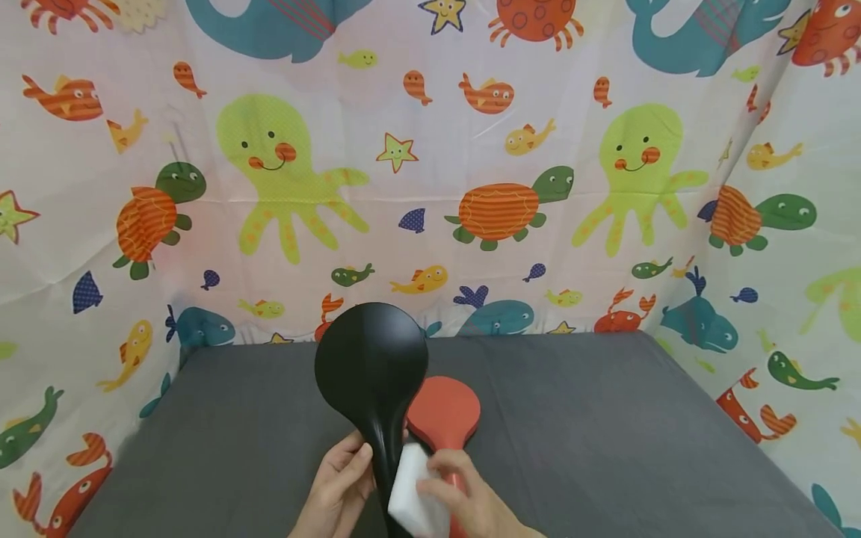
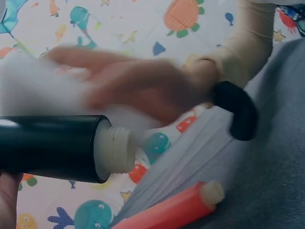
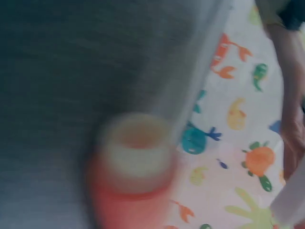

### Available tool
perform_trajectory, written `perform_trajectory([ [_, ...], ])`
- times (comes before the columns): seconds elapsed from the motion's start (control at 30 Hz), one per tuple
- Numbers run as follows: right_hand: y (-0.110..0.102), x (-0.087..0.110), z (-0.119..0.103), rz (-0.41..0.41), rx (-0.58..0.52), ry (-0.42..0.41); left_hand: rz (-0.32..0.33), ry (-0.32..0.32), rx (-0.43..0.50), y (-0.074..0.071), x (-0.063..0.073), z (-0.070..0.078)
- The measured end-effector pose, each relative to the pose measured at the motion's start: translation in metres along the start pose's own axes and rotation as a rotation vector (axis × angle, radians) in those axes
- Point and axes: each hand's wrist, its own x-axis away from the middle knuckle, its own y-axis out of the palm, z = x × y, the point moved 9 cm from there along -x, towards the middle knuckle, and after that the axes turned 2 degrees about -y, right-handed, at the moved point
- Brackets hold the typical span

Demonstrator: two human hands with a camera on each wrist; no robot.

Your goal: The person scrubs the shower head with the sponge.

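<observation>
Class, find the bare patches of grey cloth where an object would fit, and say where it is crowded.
Bare grey cloth lies right of the red shower head, and left of the black shower head. Crowded: near middle, with both hands and the white sponge.

Both hands sit close together at the near edge, the left hand [image 1: 339,486] with fingers curled in a grip and thumb up, the right hand [image 1: 464,497] just beside it, fingers bent, pinching.

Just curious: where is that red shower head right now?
In the head view, the red shower head lies on the grey table, just right of the black shower head.
</observation>
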Motion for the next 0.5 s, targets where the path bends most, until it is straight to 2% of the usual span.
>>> perform_trajectory([
  [0.07, -0.012, -0.015, 0.005, 0.127, 0.045, 0.082, -0.009, 0.010, -0.035, 0.003, 0.001, -0.003],
  [0.13, -0.020, -0.022, 0.017, 0.229, 0.030, 0.204, -0.016, 0.015, -0.063, 0.005, 0.002, -0.006],
  [0.2, -0.026, -0.025, 0.026, 0.300, -0.001, 0.291, -0.029, 0.017, -0.089, 0.007, 0.003, -0.008],
  [0.27, -0.026, -0.022, 0.034, 0.335, -0.049, 0.334, -0.026, 0.019, -0.110, 0.007, 0.003, -0.009],
  [0.33, -0.021, -0.015, 0.037, 0.311, -0.078, 0.351, -0.025, 0.023, -0.119, 0.008, 0.003, -0.008],
  [0.4, -0.014, -0.012, 0.031, 0.248, -0.109, 0.296, -0.021, 0.030, -0.122, 0.007, 0.002, -0.005],
  [0.5, 0.000, -0.004, 0.019, 0.104, -0.185, 0.179, -0.009, 0.048, -0.100, 0.004, 0.001, 0.001],
])
